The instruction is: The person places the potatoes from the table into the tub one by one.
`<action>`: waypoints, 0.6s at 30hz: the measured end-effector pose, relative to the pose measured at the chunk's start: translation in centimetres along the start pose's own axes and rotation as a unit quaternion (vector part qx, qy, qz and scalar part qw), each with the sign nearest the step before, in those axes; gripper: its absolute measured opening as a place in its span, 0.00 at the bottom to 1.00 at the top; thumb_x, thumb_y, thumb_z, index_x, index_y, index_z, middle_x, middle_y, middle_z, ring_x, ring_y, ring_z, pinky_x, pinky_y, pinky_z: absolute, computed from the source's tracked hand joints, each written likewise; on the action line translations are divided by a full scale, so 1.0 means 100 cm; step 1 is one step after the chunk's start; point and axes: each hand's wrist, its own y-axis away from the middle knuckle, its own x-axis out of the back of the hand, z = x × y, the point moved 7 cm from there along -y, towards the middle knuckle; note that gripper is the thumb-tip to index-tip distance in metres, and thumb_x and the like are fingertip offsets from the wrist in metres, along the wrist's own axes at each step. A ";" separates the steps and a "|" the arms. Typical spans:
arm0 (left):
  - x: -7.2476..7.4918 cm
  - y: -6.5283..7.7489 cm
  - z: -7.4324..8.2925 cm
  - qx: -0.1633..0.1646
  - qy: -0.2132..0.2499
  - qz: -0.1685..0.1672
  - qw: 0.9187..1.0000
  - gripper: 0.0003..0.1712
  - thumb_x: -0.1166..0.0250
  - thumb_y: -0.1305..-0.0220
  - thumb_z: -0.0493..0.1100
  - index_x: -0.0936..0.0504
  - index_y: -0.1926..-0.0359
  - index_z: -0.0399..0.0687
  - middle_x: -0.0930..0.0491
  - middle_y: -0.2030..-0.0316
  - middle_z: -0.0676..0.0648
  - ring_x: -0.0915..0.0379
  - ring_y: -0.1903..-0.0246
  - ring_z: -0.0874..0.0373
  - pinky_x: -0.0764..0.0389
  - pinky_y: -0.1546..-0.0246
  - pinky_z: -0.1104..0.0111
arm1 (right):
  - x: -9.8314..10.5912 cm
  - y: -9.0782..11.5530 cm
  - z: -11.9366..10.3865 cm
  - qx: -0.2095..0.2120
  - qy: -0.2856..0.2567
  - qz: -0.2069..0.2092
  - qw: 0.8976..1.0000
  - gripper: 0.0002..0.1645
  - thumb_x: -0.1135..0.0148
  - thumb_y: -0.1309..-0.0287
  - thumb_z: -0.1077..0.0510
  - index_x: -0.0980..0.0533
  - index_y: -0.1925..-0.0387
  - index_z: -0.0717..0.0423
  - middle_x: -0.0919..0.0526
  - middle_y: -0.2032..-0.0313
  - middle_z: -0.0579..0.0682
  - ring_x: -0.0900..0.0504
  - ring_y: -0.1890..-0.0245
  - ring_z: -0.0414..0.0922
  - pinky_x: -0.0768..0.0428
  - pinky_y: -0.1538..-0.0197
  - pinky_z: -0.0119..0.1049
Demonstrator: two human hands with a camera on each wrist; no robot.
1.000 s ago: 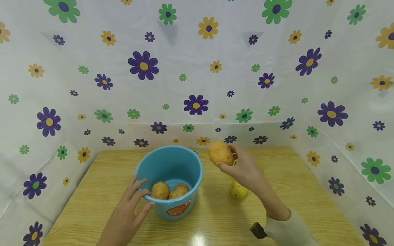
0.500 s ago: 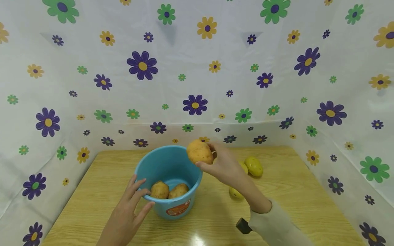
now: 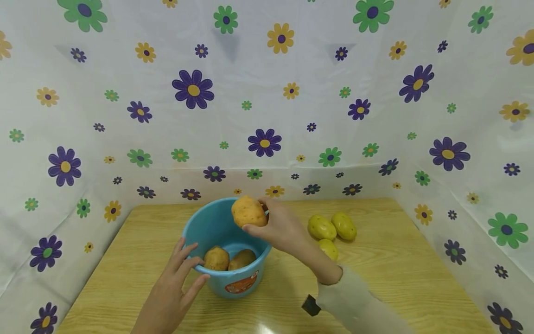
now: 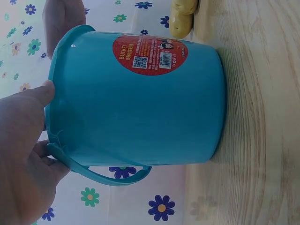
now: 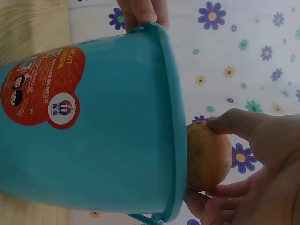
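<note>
A blue bucket (image 3: 233, 282) with a red label stands upright on the table, two brown potatoes (image 3: 216, 258) lying inside at its bottom. My left hand (image 3: 168, 287) holds its rim at the near left, fingers over the edge and thumb on the outer side. Above the right part of the bucket's mouth, my right hand (image 3: 280, 226) grips a larger tan potato (image 3: 249, 211) between thumb and fingers. In the right wrist view, the held potato (image 5: 209, 157) shows just beyond the rim, partly hidden by the bucket wall (image 5: 117, 136).
Three yellow-green oval pieces (image 3: 322, 227) with dark specks lie together on the wooden table (image 3: 396, 278), right of the bucket. The bucket's handle (image 4: 117, 180) hangs down its side. A white flower-print sheet (image 3: 250, 60) surrounds the table at the back and sides.
My right hand has carried the tan potato leftward from beside the bucket to above its mouth. The yellow-green pieces have come into fuller view. My left hand stays on the rim.
</note>
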 end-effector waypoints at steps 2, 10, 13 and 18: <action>0.000 0.000 0.000 0.000 -0.001 0.000 1.000 0.15 0.26 0.35 0.43 0.20 0.51 0.49 0.30 0.31 0.42 0.47 0.25 0.31 0.25 0.44 0.32 | -0.004 -0.002 -0.002 0.007 0.008 0.000 1.000 0.42 0.23 0.43 0.43 0.27 0.35 0.62 0.16 0.50 0.53 0.17 0.60 0.45 0.14 0.59 0.38; 0.000 -0.001 0.000 -0.001 0.000 0.001 1.000 0.15 0.26 0.35 0.43 0.20 0.51 0.49 0.30 0.31 0.42 0.48 0.25 0.31 0.26 0.44 0.32 | -0.020 -0.009 -0.006 0.009 0.033 0.006 0.999 0.41 0.23 0.44 0.40 0.24 0.39 0.62 0.16 0.53 0.52 0.18 0.61 0.45 0.15 0.62 0.39; 0.000 -0.001 0.001 -0.002 0.000 0.003 1.000 0.15 0.26 0.35 0.44 0.20 0.51 0.48 0.30 0.31 0.41 0.47 0.25 0.31 0.26 0.44 0.32 | -0.024 -0.010 -0.007 0.009 0.044 0.014 0.999 0.41 0.23 0.45 0.40 0.25 0.39 0.63 0.16 0.52 0.54 0.17 0.59 0.47 0.14 0.60 0.42; 0.000 0.000 0.000 -0.003 -0.003 0.003 1.000 0.16 0.26 0.34 0.44 0.20 0.50 0.47 0.30 0.31 0.40 0.48 0.25 0.32 0.25 0.43 0.33 | -0.030 -0.011 -0.005 0.003 0.051 0.019 0.999 0.43 0.23 0.44 0.39 0.25 0.37 0.63 0.16 0.49 0.55 0.16 0.55 0.50 0.14 0.58 0.45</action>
